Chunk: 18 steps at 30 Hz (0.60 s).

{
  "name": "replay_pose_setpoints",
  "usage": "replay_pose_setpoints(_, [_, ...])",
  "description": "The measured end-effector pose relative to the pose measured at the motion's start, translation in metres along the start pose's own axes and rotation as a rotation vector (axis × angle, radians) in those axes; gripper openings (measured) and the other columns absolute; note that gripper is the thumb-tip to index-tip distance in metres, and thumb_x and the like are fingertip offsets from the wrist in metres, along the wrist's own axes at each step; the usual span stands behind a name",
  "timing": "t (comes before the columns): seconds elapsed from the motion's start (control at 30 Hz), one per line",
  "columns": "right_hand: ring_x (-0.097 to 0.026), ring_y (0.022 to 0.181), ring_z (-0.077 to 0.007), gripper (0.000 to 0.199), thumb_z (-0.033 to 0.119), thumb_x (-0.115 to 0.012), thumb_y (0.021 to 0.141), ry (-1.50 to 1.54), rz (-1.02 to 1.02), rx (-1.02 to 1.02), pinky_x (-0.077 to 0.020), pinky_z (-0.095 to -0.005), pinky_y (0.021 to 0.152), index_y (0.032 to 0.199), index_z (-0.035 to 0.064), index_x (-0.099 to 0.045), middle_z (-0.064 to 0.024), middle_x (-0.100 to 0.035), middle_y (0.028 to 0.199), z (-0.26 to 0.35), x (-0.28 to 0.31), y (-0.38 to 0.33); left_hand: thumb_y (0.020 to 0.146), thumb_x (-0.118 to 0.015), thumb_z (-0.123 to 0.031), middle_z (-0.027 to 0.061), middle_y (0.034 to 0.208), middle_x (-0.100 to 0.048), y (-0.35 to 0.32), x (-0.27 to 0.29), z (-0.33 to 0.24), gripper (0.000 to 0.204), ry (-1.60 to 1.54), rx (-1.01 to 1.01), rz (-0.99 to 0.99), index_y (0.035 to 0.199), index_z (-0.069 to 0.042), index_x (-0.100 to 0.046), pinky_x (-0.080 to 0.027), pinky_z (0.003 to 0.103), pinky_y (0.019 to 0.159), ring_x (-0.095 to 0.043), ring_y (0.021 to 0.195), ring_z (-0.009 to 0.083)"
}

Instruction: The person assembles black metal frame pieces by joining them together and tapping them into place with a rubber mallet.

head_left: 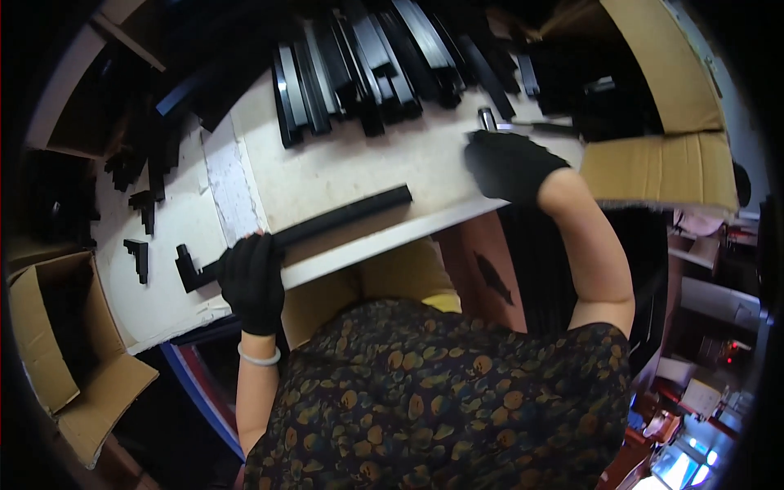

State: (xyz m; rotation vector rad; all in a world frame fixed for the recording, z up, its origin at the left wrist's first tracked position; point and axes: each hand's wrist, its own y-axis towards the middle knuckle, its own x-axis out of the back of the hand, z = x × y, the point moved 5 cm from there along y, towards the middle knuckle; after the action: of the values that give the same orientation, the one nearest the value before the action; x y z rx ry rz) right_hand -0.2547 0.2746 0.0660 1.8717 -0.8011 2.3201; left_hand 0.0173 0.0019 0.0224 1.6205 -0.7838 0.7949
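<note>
My left hand (251,282), in a black glove with the fingertips bare, is closed round a long black bar (343,216) near its left end. An L-shaped black end piece (190,273) sticks out on the other side of that hand; the glove hides where the two meet. The bar lies slantwise along the front edge of the white worktable (343,167). Over the table's right part is my black-gloved right hand (514,167), its fingers smeared by motion. Just beyond it lies a hammer-like tool (487,119) with a shiny metal head and dark handle; whether the hand touches it is unclear.
Several long black bars (367,77) are piled along the far side. Small black L-shaped pieces (139,260) lie at the left. An open cardboard box (106,400) stands at the lower left, and another cardboard box (661,171) with its flap spread is at the right.
</note>
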Motion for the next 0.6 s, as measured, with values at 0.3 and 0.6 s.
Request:
replay_pose_setpoints(0.3, [-0.061, 0.112, -0.0241, 0.06, 0.018, -0.079, 0.082, 0.528, -0.703, -0.099, -0.0503, -0.0344, 0.095, 0.137, 0.0126, -0.054, -0.0101, -0.064, 0.122, -0.032, -0.024, -0.033, 0.08, -0.074, -0.013, 0.0104, 0.122, -0.067, -0.012, 0.02, 0.013, 0.043, -0.049, -0.016, 0.079, 0.122, -0.007, -0.066, -0.036, 0.049, 0.109, -0.06, 0.118, 0.0279])
replay_pose_setpoints(0.6, [-0.057, 0.103, -0.0354, 0.038, 0.029, -0.084, 0.071, 0.218, -0.7, -0.027, -0.0473, -0.0439, 0.088, 0.09, 0.0062, -0.059, -0.0146, -0.061, 0.103, 0.037, -0.059, 0.006, 0.075, -0.077, -0.02, 0.0086, 0.093, -0.06, 0.028, -0.01, -0.015, 0.046, -0.154, -0.193, 0.177, 0.119, -0.012, -0.066, -0.049, 0.04, 0.08, -0.058, 0.088, 0.0291])
